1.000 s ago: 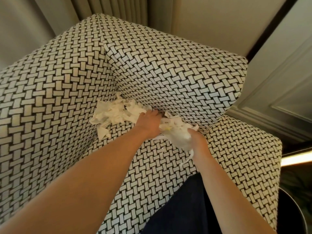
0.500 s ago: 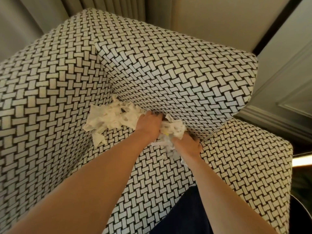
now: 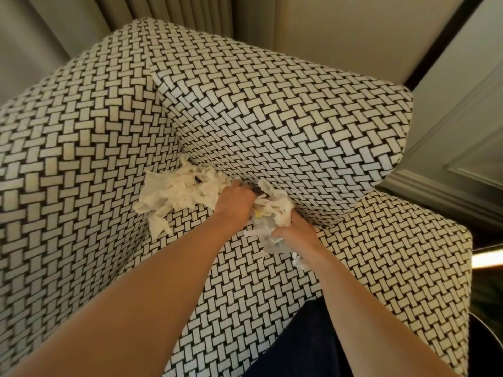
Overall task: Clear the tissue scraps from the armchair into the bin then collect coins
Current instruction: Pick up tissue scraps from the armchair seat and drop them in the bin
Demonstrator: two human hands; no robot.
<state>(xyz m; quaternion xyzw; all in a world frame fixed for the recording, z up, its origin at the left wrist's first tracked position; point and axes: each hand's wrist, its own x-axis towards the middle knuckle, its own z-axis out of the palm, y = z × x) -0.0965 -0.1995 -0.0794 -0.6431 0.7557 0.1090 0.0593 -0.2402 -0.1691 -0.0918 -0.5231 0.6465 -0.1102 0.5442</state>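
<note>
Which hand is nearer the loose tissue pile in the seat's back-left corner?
Left. The left hand touches the right edge of the tissue pile; the right hand is farther right, apart from it, holding a separate tissue wad.

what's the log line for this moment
left hand: fingers buried in tissue pile | right hand: grips tissue wad | pile: on armchair seat

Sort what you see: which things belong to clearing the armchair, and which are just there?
Job: tissue scraps, armchair, left hand, right hand gripping a wad of scraps.
Just there: curtain, wall panelling.
</note>
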